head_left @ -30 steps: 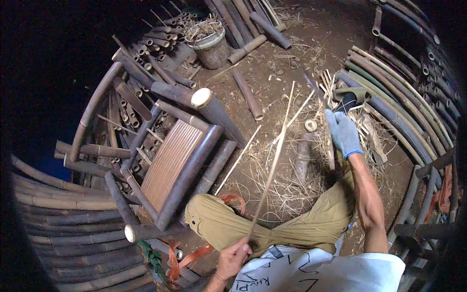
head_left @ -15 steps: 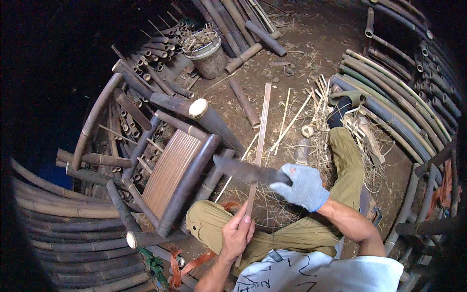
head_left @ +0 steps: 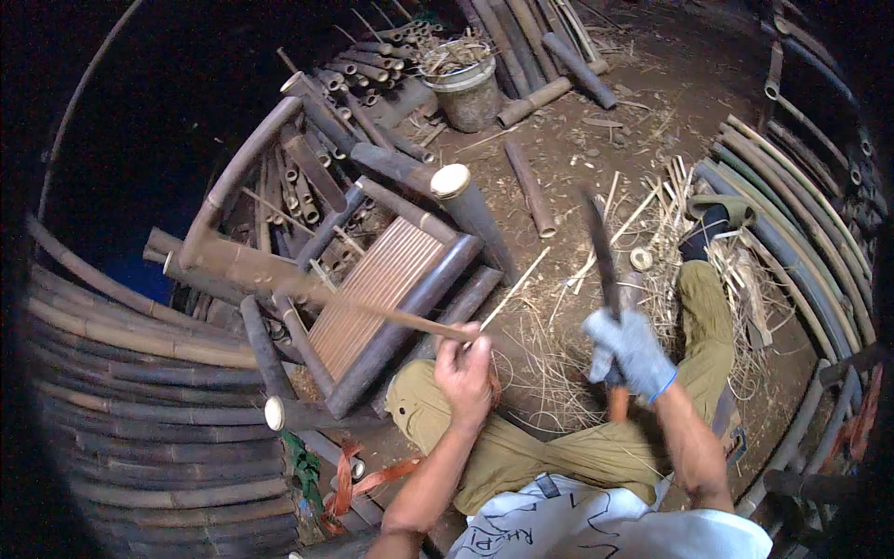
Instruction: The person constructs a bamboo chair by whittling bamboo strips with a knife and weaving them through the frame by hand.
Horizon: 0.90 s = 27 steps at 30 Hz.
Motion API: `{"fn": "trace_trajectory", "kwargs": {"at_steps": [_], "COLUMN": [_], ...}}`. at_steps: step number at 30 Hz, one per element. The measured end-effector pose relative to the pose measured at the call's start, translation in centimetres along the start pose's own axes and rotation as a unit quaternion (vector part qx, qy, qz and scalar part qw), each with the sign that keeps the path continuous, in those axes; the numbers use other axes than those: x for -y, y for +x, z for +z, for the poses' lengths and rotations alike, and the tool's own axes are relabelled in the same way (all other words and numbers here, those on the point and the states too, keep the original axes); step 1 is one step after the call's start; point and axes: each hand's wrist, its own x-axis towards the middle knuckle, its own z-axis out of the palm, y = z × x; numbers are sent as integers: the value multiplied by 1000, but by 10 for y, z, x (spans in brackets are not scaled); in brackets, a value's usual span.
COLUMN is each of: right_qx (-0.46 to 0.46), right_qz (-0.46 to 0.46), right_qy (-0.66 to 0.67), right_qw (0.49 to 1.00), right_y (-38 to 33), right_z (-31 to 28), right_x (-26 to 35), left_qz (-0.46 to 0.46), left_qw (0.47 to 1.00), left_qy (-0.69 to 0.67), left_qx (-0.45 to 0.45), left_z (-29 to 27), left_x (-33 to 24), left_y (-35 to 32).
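My left hand [head_left: 463,377], bare, is closed in a pinch on one end of a bamboo strip [head_left: 396,315]. The strip reaches away to the left, its far part smeared by motion over the bamboo chair. Wearing a grey-white glove, my right hand [head_left: 633,354] grips a long dark-bladed knife [head_left: 603,256]. Its blade points up and away, apart from the strip, and an orange-brown handle end shows below the glove. Left of my hands lies the dark bamboo chair [head_left: 410,312], tilted, with a slatted seat [head_left: 372,289] partly behind the strip.
Thin bamboo shavings [head_left: 549,373] and split strips [head_left: 643,219] litter the ground between and beyond my legs. Farther off stands a bucket [head_left: 468,98] of scraps. Bamboo poles [head_left: 158,410] are stacked at the left, with more poles [head_left: 792,205] at the right.
The strip has swung from pointing away from me to pointing left. The knife, earlier crossing the strip, has turned upright and moved right. The view has shifted too.
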Motion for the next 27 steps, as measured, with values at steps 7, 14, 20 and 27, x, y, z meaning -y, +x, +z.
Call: {"fn": "trace_trajectory", "kwargs": {"at_steps": [7, 14, 20, 27], "right_qx": [11, -30, -203, -45], "right_qz": [24, -9, -212, -277], "right_qy": [335, 293, -359, -509], "right_qw": [942, 956, 886, 814], "right_y": [30, 46, 53, 7], "right_z": [46, -5, -17, 35], "right_x": [-19, 2, -3, -21], "left_qz": [78, -491, -431, -193], "left_qw": [977, 698, 849, 944], "left_qy": [75, -350, -33, 128], "left_qx": [186, 385, 305, 235], "left_z": [39, -30, -28, -21], "left_x": [-2, 12, -24, -3], "left_y": [-23, -40, -30, -22]}}
